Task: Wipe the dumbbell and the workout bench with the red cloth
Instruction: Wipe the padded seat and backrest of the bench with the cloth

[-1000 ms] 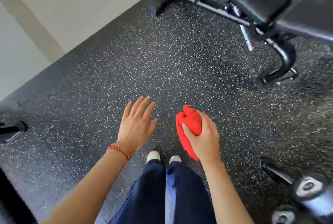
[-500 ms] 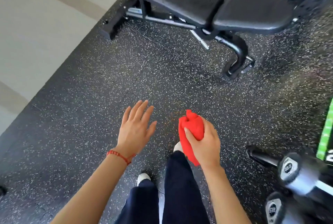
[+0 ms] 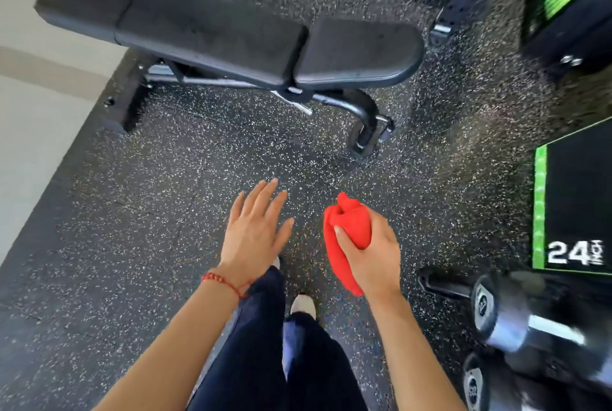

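The cloth (image 3: pixel 347 238) sat bunched in the right hand (image 3: pixel 371 255), fingers and thumb curled round it, its tail hanging below the palm, near the middle of the view. The left hand (image 3: pixel 255 232) was held flat beside it, fingers straight, grasping nothing. Over the last second the bench (image 3: pixel 231 33) had come from the far right edge into full view across the far floor (image 3: pixel 132 212), well apart from both hands. The dumbbell (image 3: pixel 530 321) lay near right. That probably meant the person was walking up to the bench to begin wiping it.
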The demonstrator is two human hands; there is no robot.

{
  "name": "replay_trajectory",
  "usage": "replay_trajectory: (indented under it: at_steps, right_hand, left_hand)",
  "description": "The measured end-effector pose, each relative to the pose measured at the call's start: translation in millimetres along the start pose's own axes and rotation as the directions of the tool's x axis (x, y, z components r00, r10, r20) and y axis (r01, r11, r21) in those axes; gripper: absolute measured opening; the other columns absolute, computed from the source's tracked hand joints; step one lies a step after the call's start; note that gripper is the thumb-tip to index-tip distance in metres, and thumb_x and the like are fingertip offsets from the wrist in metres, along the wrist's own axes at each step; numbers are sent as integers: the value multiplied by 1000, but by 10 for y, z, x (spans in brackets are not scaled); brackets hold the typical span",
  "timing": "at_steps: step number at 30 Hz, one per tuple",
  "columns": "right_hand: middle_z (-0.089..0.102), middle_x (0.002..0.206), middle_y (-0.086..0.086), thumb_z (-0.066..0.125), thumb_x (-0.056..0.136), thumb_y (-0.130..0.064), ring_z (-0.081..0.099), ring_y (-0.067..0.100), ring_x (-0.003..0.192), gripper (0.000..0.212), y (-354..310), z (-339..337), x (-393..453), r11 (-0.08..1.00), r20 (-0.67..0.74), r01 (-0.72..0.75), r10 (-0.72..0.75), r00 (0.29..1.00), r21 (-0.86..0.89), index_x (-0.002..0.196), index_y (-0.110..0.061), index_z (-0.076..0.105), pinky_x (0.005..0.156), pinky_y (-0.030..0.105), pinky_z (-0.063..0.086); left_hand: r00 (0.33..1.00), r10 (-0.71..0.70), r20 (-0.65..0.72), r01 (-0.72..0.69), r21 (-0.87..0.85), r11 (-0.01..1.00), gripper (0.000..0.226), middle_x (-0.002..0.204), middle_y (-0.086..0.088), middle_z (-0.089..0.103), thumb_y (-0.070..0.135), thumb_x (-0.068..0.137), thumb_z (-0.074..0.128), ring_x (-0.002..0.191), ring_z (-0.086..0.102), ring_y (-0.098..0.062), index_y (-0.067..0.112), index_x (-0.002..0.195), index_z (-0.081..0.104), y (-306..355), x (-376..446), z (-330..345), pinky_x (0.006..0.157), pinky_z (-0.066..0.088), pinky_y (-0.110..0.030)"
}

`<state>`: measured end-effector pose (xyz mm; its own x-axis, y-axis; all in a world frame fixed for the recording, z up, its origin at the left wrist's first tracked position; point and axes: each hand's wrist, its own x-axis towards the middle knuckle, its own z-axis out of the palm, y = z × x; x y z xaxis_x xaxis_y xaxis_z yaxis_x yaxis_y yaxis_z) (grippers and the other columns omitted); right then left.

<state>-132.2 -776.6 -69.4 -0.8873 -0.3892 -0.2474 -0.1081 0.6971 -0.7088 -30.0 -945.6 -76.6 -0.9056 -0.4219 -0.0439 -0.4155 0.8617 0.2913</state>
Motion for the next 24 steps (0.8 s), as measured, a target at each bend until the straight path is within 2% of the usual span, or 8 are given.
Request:
replay_trajectory:
  at_steps: [3, 9, 17, 24]
  right_hand:
    - [55, 126, 0, 68, 81, -38, 50, 20, 114, 54, -85, -46, 319, 999, -26, -32, 33, 999, 20, 127, -18, 49, 101, 40, 37]
    - [56, 124, -3, 67, 81, -41, 52, 19, 112, 52, -323, -44, 1069, 995, -101, -81, 87, 991, 60, 126, -22, 50, 99, 45, 39]
    - [58, 120, 1, 70, 80, -36, 54, 20, 109, 53, -711, -54, 2019, 981, -160, -164, 178, 971, 101, 126, -18, 51, 97, 38, 42]
    - [58, 121, 2, 71, 79, -33, 53, 21, 110, 51, -766, -209, 2793, 983, -197, -158, 174, 965, 91, 124, -16, 52, 95, 31, 38]
  left_hand:
    - [999, 28, 28, -28, 6, 1000, 53, 133, -14, 52, 41, 91, 35, 124, 47, -32, 5, 123, 58, -12, 420, 8, 101, 35, -54]
    - [994, 90, 62, -89, -12, 996, 53, 133, -15, 52, 40, 93, 33, 124, 47, -32, 4, 124, 56, -126, 1266, 56, 102, 31, -52]
    - [986, 145, 84, -143, -32, 989, 53, 133, -17, 52, 39, 93, 32, 124, 48, -34, 3, 123, 57, -380, 2397, -78, 102, 29, -53]
    - [991, 109, 77, -107, -31, 994, 53, 133, -16, 52, 39, 93, 32, 124, 47, -34, 4, 125, 56, -320, 3143, -40, 104, 24, -52]
